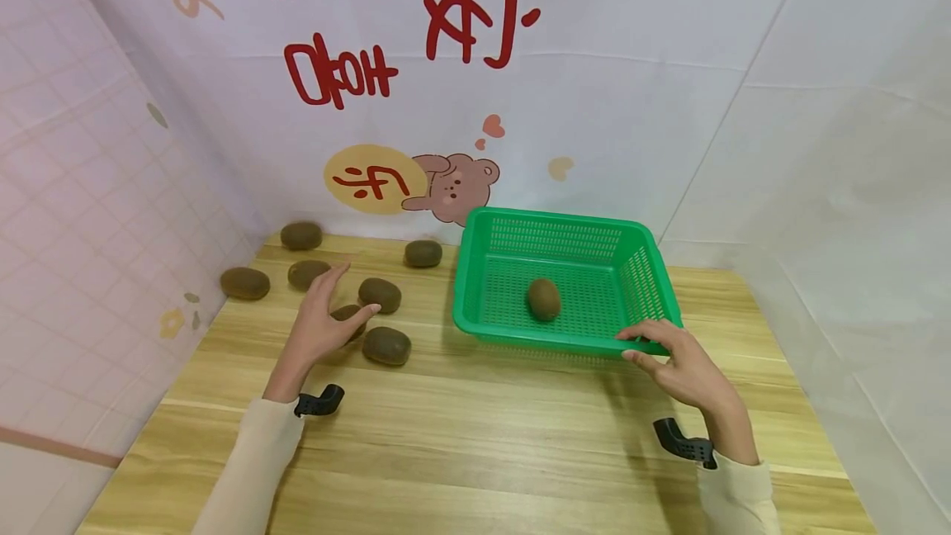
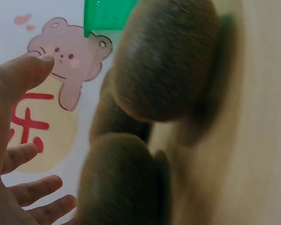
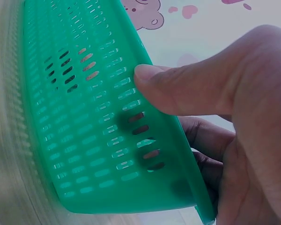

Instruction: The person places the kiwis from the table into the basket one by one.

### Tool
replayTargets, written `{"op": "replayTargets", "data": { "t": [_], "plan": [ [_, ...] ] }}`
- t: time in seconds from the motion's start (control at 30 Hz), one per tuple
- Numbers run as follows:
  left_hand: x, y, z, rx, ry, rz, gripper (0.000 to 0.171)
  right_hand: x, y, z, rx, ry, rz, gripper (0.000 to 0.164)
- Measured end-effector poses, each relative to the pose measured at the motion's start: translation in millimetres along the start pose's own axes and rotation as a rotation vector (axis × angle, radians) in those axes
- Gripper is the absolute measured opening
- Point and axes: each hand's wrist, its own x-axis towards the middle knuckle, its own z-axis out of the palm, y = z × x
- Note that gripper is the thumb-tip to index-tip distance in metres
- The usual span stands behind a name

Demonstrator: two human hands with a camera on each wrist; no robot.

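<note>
Seven brown kiwis [image 1: 380, 295] lie loose on the wooden surface [image 1: 520, 428], all to the person's left of a green basket [image 1: 550, 343], and the left hand [image 1: 315, 333] is in among them. Its thumb and fingers are spread well apart, with nothing gripped between them. One kiwi [image 1: 352, 327] sits partly hidden behind this hand, below the thumb; from where I stand I cannot tell whether they touch. Another kiwi [image 1: 386, 346] lies just to the right of the hand, and a third [image 1: 305, 275] is just past its fingers, partly covered by them. Two more rest farther out, one at the far left edge [image 1: 245, 283] and one by the back wall [image 1: 300, 235], while a lone kiwi [image 1: 423, 253] lies nearer the basket.

Over on the other side, the right hand [image 1: 683, 366] is clamped on the basket's near rim by its right corner, thumb outside and fingers inside. An eighth kiwi [image 1: 544, 300] lies on the basket floor, well apart from both hands.
</note>
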Motion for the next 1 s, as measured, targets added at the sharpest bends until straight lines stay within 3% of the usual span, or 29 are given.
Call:
{"op": "replayTargets", "data": {
  "t": [0.3,0.73,1.0],
  "plan": [
    [-14.3,-20.1,1.2,0.006,-0.047,-0.04,0.089,0.2,1.0,1.2,-0.001,0.004,-0.002,0.022],
    [-23.4,-33.2,7.6,0.065,-0.013,0.053,0.057,0.0,2.3,0.6,-0.002,0.005,-0.002,0.022],
    [-25.3,-34.5,11.7,0.04,0.044,0.079,0.051,0.1,2.3,0.5,0.0,-0.003,0.01,0.021]
  ]
}}
